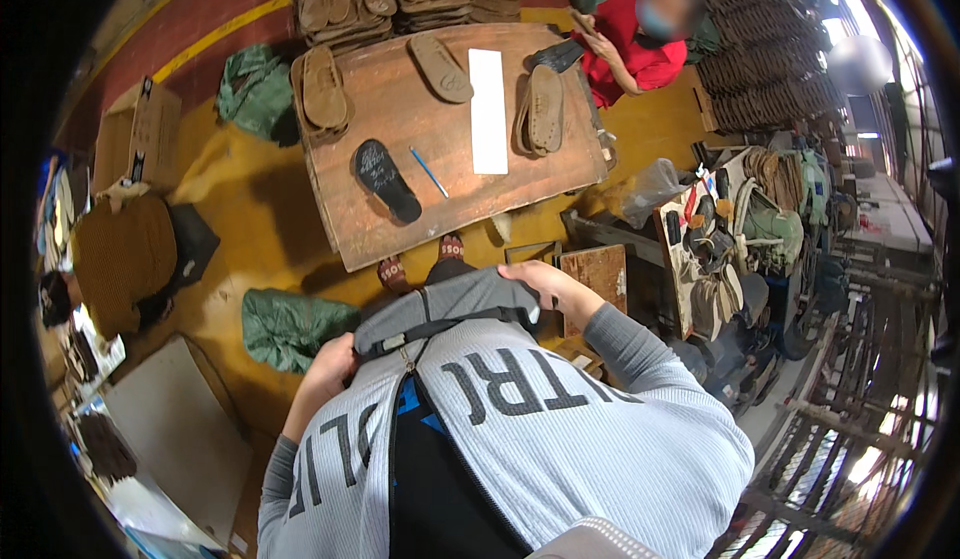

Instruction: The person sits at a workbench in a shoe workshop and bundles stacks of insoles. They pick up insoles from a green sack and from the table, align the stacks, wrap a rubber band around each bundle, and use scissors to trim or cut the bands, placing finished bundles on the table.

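Note:
My left hand [338, 357] is closed on the left edge of the grey hem of my jacket [440, 314] at my waist. On the other side, my right hand [545, 284] pinches that hem, its thumb and fingers at the upper edge. The jacket is light grey and ribbed with dark lettering, and its zip hangs open over a black top. Beyond my waist stands a wooden table [400, 234]. A black sole [387, 181] lies on it beside a blue pen [429, 173]. A white strip [489, 109] lies farther right.
Brown soles [322, 89] are stacked at the table's left, and more soles [543, 109] at its right. One brown sole [440, 69] lies between. A co-worker in a red shirt [635, 54] holds a sole across the table. A green sack [295, 329] sits by my left hand.

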The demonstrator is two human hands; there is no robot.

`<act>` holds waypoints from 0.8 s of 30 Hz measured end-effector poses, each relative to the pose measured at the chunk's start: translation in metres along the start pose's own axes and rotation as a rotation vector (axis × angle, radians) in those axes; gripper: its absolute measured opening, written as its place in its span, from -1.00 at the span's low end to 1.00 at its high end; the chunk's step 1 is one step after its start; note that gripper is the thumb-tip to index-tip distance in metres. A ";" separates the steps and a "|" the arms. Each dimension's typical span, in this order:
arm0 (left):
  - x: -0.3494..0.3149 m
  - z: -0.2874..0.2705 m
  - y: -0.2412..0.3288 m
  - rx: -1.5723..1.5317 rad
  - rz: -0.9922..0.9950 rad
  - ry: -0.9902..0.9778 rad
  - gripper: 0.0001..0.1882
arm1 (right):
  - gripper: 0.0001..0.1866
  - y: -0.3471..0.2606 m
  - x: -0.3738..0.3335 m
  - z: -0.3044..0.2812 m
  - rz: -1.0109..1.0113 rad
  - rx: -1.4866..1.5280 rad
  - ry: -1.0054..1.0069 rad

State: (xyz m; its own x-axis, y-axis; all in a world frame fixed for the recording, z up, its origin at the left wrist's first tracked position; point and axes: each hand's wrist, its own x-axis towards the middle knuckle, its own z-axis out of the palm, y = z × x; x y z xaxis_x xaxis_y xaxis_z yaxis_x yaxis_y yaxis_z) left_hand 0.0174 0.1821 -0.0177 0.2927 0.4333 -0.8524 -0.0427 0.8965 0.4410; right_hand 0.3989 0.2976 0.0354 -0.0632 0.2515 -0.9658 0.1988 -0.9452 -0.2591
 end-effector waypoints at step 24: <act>-0.023 -0.088 -0.083 -0.360 -0.274 -0.449 -0.50 | -0.16 0.030 -0.071 0.014 -0.007 -0.548 -0.183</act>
State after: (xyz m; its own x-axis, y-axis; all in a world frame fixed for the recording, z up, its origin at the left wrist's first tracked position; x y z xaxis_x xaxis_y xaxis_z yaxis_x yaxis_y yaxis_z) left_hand -0.0700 0.1060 -0.0600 0.7070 0.1730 -0.6857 -0.2055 0.9780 0.0348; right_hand 0.3951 0.2485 0.0963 -0.2253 0.1710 -0.9592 0.6723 -0.6853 -0.2800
